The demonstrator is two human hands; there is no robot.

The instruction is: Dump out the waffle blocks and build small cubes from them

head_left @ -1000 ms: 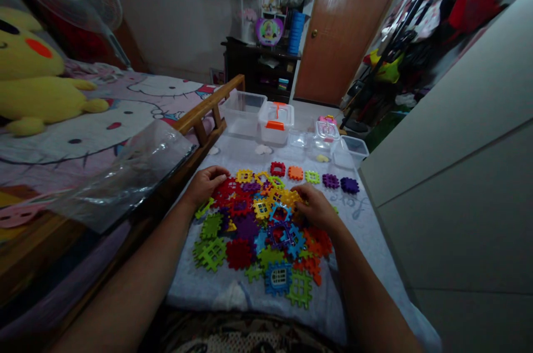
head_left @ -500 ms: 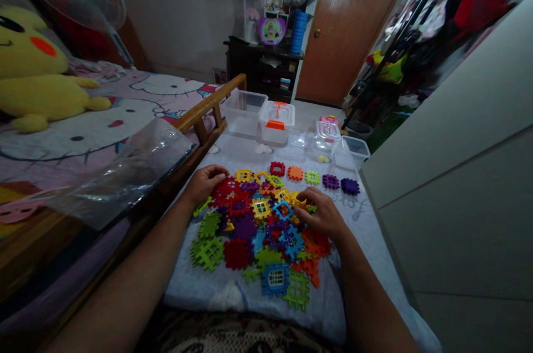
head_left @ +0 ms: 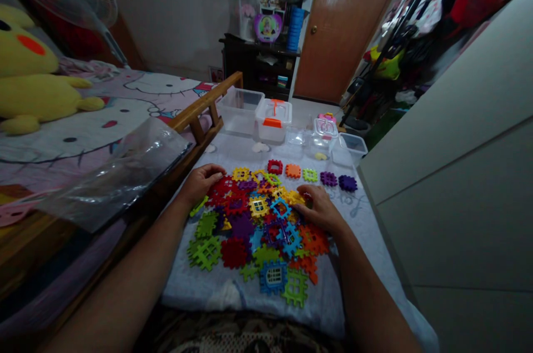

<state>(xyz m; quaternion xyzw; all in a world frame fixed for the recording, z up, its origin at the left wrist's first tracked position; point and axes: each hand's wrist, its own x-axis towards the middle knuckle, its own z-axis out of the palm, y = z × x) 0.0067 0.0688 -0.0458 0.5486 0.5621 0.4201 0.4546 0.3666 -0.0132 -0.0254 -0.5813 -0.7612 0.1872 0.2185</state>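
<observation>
A pile of flat, notched plastic building blocks (head_left: pixel 242 226) in several colours is spread on the pale cloth in front of me. At its far left edge, my left hand (head_left: pixel 203 182) rests beside the red blocks (head_left: pixel 225 192), thumb and fingers apart, gripping nothing visible. My right hand (head_left: pixel 320 207) lies over the right side, its thumb and curved fingers apart at the yellow blocks (head_left: pixel 293 197); its palm is hidden. A yellow window block (head_left: pixel 259 207) and a light blue frame block (head_left: pixel 280 208) lie between the hands. Nearest me are a blue window block (head_left: pixel 273 277) and a green one (head_left: pixel 296 287).
Beyond the pile, a row holds a red block (head_left: pixel 275 167), an orange block (head_left: pixel 293 171), a green block (head_left: pixel 310 175) and two purple ones. Clear plastic boxes (head_left: pixel 272 125) stand behind. A wooden rail (head_left: pixel 195 117) borders the left; a pale cabinet (head_left: pixel 458 175) stands right.
The whole view has shifted slightly, so everything sits a little farther left. Both hands stay at the same places on the pile, and the blocks look unmoved.
</observation>
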